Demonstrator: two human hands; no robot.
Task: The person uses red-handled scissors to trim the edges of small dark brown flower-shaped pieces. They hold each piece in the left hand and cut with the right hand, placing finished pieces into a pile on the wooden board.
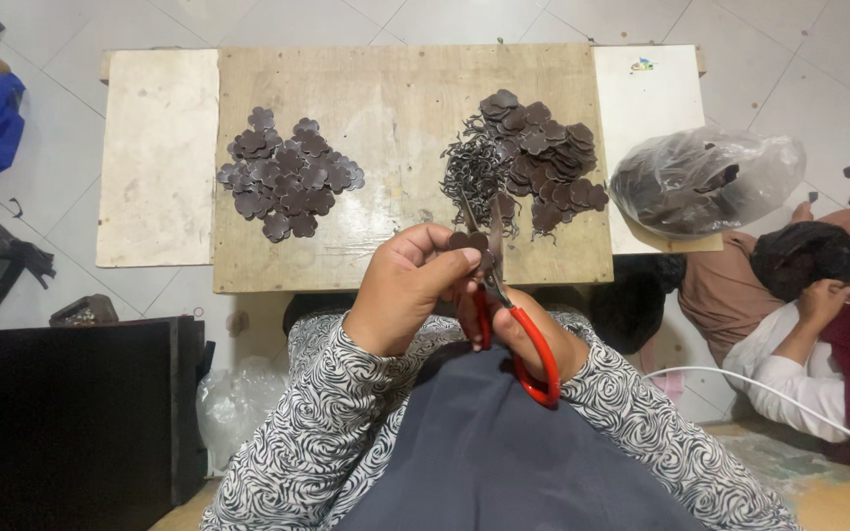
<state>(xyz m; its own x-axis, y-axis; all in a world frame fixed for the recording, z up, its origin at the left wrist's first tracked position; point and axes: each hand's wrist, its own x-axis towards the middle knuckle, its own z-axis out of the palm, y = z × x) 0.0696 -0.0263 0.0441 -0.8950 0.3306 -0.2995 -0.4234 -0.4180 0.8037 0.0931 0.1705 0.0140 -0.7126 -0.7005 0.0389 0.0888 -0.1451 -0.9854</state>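
While your left hand [407, 285] is pinching a small dark brown flower-shaped piece [466, 241] between thumb and fingertips, your right hand [523, 329] is closing around the red-handled scissors [514, 320], fingers through the loops. The piece is sitting just above and to the left of the right hand, right at the scissor blades, which are pointing up and away from you toward the tabletop [386, 108]; the long axis of the scissors is running from the red loop near your lap up to the tips beside the piece. The left hand is the nearer one to the piece, since it is gripping it, and the blades are meeting it from the right. Beyond your hands, near the front edge of the wooden tabletop, a tangle of thin dark trimmings [474, 172] is lying next to a heap of brown pieces [548, 157] on the right side. Well apart, on the left side, a second spread of flower-shaped pieces [287, 177] is lying flat. At the right end of the tabletop a clear plastic bag [705, 177] is holding more brown pieces, its mouth gathered so you cannot tell how full it is. Another person [799, 305] is sitting on the floor to your right.
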